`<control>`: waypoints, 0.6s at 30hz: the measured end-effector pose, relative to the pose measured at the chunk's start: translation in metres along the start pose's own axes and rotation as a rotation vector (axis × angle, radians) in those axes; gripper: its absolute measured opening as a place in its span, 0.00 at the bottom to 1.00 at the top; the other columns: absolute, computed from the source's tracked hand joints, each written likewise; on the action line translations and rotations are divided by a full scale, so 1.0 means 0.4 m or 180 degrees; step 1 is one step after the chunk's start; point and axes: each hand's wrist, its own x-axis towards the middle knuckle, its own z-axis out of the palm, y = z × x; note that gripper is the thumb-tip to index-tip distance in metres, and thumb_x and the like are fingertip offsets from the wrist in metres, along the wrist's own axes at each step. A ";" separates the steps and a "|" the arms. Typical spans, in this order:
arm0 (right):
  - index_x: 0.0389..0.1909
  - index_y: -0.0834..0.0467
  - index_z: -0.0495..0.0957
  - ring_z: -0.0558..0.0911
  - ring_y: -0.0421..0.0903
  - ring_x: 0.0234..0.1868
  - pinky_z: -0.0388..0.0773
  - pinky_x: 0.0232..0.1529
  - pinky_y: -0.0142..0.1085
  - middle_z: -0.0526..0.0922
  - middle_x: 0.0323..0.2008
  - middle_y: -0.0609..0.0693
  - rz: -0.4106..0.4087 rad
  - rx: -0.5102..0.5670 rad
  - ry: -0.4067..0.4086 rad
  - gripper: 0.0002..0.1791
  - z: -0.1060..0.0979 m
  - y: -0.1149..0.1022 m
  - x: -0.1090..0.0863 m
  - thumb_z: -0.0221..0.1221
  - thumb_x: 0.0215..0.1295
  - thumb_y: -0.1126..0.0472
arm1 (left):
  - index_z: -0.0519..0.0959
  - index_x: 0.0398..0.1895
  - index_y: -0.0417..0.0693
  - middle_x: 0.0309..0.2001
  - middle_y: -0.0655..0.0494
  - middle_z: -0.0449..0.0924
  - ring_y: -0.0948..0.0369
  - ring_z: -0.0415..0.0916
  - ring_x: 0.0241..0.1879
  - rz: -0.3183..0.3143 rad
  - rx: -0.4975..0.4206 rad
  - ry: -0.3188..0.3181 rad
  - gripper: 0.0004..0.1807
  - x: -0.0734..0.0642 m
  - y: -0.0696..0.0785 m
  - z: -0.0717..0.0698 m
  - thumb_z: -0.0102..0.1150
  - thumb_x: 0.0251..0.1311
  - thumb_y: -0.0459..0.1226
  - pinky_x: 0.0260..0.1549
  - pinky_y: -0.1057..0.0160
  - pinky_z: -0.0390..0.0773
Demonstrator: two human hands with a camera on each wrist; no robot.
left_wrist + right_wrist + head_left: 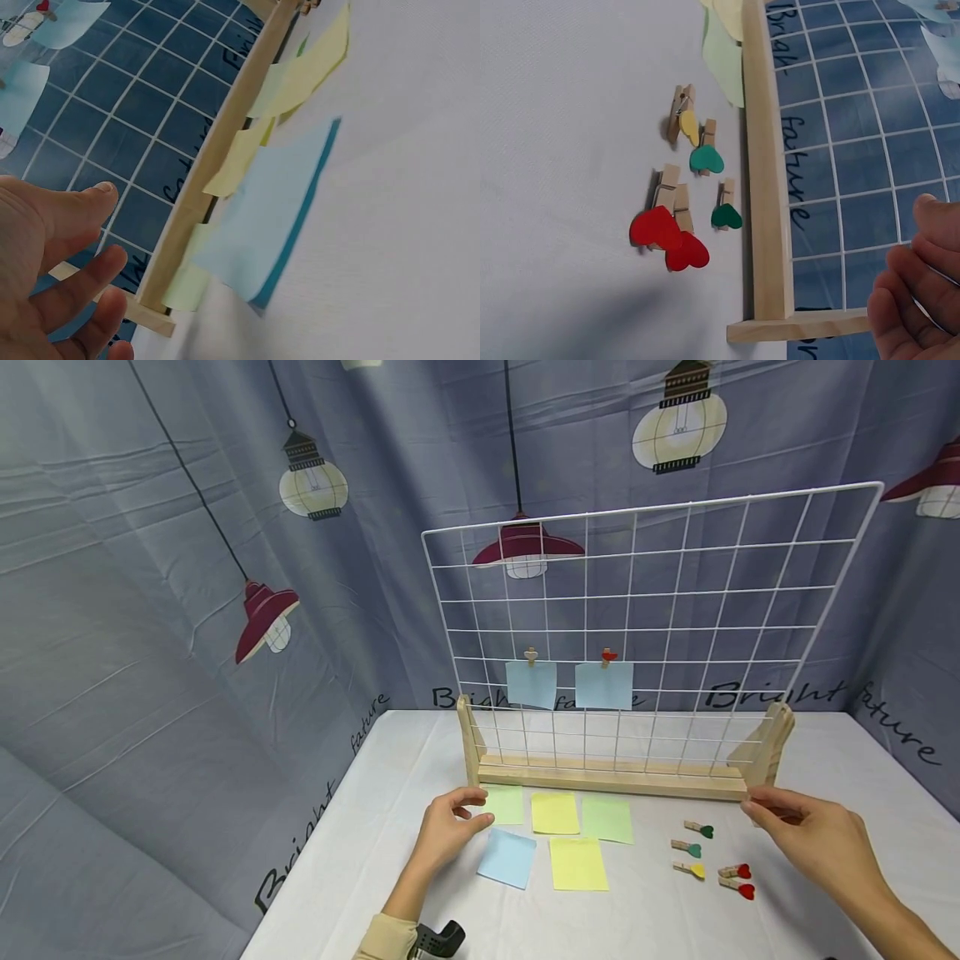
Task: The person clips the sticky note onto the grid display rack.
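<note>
My left hand hovers at the left end of the notes, fingers loosely bent and holding nothing. Close to it lie a blue sticky note and a pale green one. My right hand hangs near the right foot of a white wire grid stand, its relaxed fingers holding nothing. To its left lie small wooden clothespins with hearts: dark green, teal, yellow and two red. Two blue notes hang on the grid from a white-heart clothespin and a red-heart clothespin.
Two yellow notes and another green note lie in front of the stand's wooden base. A white cloth covers the table. Behind the grid hangs a grey-blue curtain printed with lamps and lettering.
</note>
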 end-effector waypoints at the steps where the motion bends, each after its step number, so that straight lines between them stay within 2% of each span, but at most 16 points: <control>1: 0.54 0.68 0.83 0.87 0.58 0.38 0.75 0.23 0.28 0.89 0.44 0.66 0.0003 0.0000 0.0002 0.26 0.001 0.002 0.000 0.66 0.69 0.50 | 0.86 0.52 0.49 0.49 0.50 0.89 0.62 0.79 0.38 -0.0013 0.0005 -0.0028 0.19 -0.002 -0.006 0.003 0.75 0.56 0.38 0.40 0.64 0.77; 3: 0.54 0.68 0.83 0.87 0.58 0.38 0.74 0.24 0.28 0.89 0.45 0.66 0.0002 -0.0001 0.0004 0.25 0.003 0.006 -0.002 0.66 0.69 0.50 | 0.86 0.53 0.46 0.48 0.51 0.89 0.62 0.78 0.38 -0.0048 0.0032 -0.0073 0.20 -0.004 -0.017 0.010 0.76 0.56 0.38 0.38 0.64 0.77; 5: 0.53 0.68 0.84 0.87 0.53 0.36 0.74 0.24 0.27 0.89 0.44 0.66 -0.0028 -0.0008 0.0036 0.25 0.004 0.010 -0.003 0.67 0.69 0.50 | 0.86 0.52 0.46 0.47 0.52 0.89 0.62 0.77 0.37 -0.0082 0.0062 -0.0108 0.20 -0.005 -0.027 0.016 0.76 0.56 0.39 0.37 0.65 0.76; 9: 0.52 0.66 0.85 0.81 0.31 0.30 0.73 0.24 0.26 0.89 0.44 0.64 -0.0062 0.0009 0.0060 0.25 0.001 0.016 -0.004 0.67 0.68 0.48 | 0.87 0.50 0.47 0.46 0.53 0.90 0.61 0.76 0.37 -0.0096 0.0174 -0.0124 0.18 -0.009 -0.041 0.028 0.76 0.55 0.39 0.37 0.65 0.74; 12: 0.52 0.65 0.85 0.73 0.22 0.29 0.74 0.25 0.27 0.90 0.44 0.64 -0.0048 0.0016 0.0050 0.26 -0.002 0.020 -0.005 0.67 0.68 0.46 | 0.88 0.48 0.48 0.44 0.55 0.90 0.62 0.76 0.37 -0.0102 0.0285 -0.0115 0.17 -0.015 -0.048 0.037 0.76 0.54 0.39 0.37 0.65 0.73; 18: 0.52 0.64 0.86 0.70 0.18 0.28 0.71 0.25 0.26 0.90 0.43 0.63 -0.0060 0.0003 0.0083 0.27 -0.002 0.024 -0.009 0.67 0.68 0.45 | 0.88 0.45 0.51 0.39 0.60 0.91 0.66 0.72 0.31 -0.0138 0.0556 -0.0084 0.16 -0.025 -0.053 0.056 0.77 0.52 0.39 0.34 0.67 0.69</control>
